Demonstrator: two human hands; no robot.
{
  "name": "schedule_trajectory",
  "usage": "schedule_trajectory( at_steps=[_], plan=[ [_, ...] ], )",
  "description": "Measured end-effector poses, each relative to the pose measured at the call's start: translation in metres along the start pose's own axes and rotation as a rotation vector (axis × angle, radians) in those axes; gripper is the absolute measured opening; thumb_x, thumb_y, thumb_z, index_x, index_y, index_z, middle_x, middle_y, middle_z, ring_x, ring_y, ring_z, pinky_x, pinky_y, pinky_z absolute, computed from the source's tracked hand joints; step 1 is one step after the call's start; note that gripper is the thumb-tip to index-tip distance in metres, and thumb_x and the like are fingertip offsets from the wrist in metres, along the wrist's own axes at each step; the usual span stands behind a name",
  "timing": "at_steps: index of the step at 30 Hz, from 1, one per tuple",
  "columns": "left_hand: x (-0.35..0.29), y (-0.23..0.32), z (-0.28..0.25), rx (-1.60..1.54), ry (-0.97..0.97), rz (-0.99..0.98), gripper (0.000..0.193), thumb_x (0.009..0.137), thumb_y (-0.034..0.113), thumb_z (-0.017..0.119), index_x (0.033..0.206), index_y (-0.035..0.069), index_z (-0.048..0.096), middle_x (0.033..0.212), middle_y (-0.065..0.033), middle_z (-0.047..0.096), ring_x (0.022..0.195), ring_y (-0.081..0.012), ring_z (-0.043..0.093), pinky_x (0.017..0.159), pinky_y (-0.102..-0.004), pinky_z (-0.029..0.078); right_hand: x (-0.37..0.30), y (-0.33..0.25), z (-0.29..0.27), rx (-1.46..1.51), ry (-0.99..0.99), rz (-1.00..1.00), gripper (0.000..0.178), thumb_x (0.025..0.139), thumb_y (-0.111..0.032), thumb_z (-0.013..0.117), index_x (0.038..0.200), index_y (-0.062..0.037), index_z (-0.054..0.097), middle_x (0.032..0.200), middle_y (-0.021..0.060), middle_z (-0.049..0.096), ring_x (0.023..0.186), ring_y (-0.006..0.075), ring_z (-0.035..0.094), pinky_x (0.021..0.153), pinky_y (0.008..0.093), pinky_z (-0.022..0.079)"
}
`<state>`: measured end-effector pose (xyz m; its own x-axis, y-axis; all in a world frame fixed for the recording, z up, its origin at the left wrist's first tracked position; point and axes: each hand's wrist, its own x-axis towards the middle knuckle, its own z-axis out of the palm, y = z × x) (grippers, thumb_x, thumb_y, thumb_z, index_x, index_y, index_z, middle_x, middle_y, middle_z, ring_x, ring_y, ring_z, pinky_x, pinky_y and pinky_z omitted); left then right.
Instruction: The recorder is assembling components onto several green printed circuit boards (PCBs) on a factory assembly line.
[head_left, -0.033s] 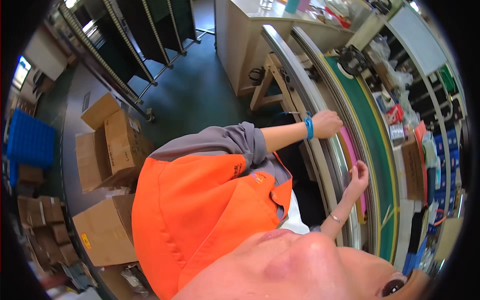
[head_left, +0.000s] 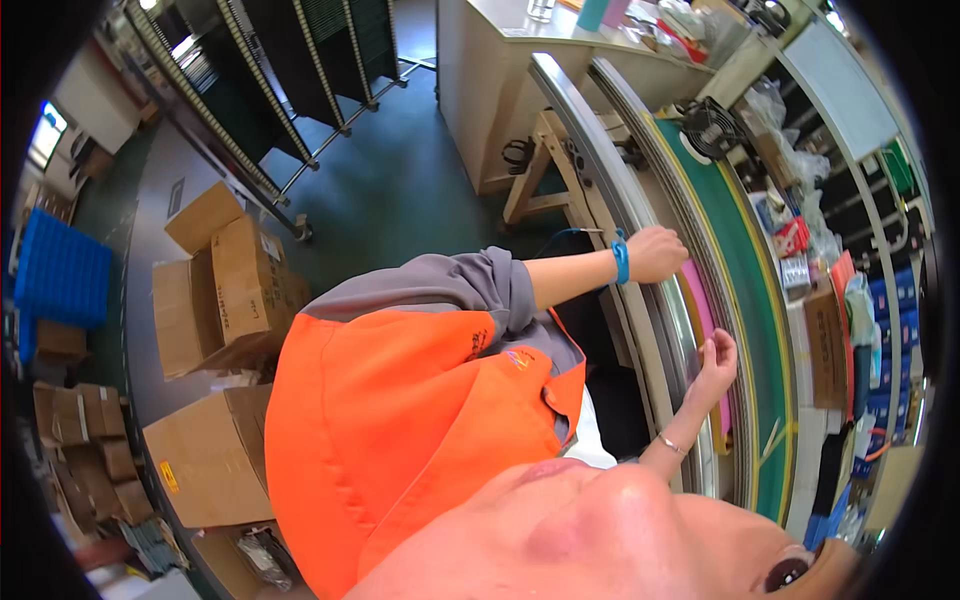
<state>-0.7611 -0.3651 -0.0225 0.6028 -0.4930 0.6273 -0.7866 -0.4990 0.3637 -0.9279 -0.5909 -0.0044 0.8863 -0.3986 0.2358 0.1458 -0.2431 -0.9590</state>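
Observation:
My left hand (head_left: 657, 253), with a blue wristband (head_left: 620, 258), is closed over the long metal rail (head_left: 625, 190). Its fingertips reach the far end of a pink strip (head_left: 697, 292) lying in the channel between two rails. Nearer me, my right hand (head_left: 716, 368) is held by the same strip, thumb and fingers curled together, a thin bracelet (head_left: 673, 442) at the wrist. What either hand grips, if anything, is too small or hidden to make out.
Beyond the second rail runs a green belt (head_left: 762, 330), with a black fan (head_left: 710, 128) at its far end. Cluttered shelves line the right. A wooden trestle (head_left: 535, 170) stands under the rails. Cardboard boxes (head_left: 235, 290) and a blue crate (head_left: 65, 270) are on the left; wheeled racks (head_left: 270, 90) stand behind.

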Motion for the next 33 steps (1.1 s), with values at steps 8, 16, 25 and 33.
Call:
schedule_trajectory(
  at_steps=[8, 16, 25, 33],
  plan=[
    [0.004, -0.002, -0.001, 0.053, 0.09, 0.018, 0.016, 0.087, 0.016, 0.065, 0.073, 0.007, 0.065, 0.077, -0.0108, 0.069, 0.086, -0.0311, 0.066, 0.08, -0.044, 0.053, 0.0, -0.017, 0.011, 0.069, -0.003, -0.008, 0.02, 0.098, 0.001, 0.068, 0.118, -0.0008, 0.069, 0.102, 0.0018, 0.066, 0.086, 0.0093, 0.059, 0.081, 0.0244, 0.053],
    [0.01, 0.001, -0.004, 0.029, 0.112, 0.009, 0.012, 0.086, 0.015, 0.065, 0.078, 0.007, 0.064, 0.077, -0.0095, 0.067, 0.084, -0.031, 0.065, 0.077, -0.0442, 0.052, 0.001, -0.015, 0.006, 0.046, -0.083, -0.018, 0.016, 0.097, 0.003, 0.066, 0.113, 0.0006, 0.069, 0.102, 0.0039, 0.068, 0.085, 0.0116, 0.061, 0.082, 0.0257, 0.052],
    [0.03, 0.052, 0.016, -0.467, -0.025, 0.009, 0.015, 0.081, 0.003, 0.065, 0.096, 0.002, 0.068, 0.095, -0.0135, 0.068, 0.097, -0.0345, 0.066, 0.083, -0.0455, 0.055, 0.003, -0.022, 0.013, -0.051, -0.087, -0.001, 0.019, 0.099, 0.002, 0.062, 0.117, 0.0029, 0.067, 0.108, 0.0071, 0.069, 0.097, 0.0162, 0.066, 0.09, 0.0301, 0.053],
    [0.044, 0.072, 0.034, -0.283, -0.268, 0.203, 0.013, 0.075, 0.018, 0.077, 0.079, 0.006, 0.072, 0.085, -0.0064, 0.064, 0.09, -0.0277, 0.064, 0.075, -0.0411, 0.053, 0.002, -0.023, 0.016, -0.253, -0.131, -0.097, 0.024, 0.102, -0.018, 0.064, 0.099, 0.0049, 0.064, 0.118, 0.0201, 0.073, 0.103, 0.0279, 0.067, 0.092, 0.0394, 0.052]
  ],
)
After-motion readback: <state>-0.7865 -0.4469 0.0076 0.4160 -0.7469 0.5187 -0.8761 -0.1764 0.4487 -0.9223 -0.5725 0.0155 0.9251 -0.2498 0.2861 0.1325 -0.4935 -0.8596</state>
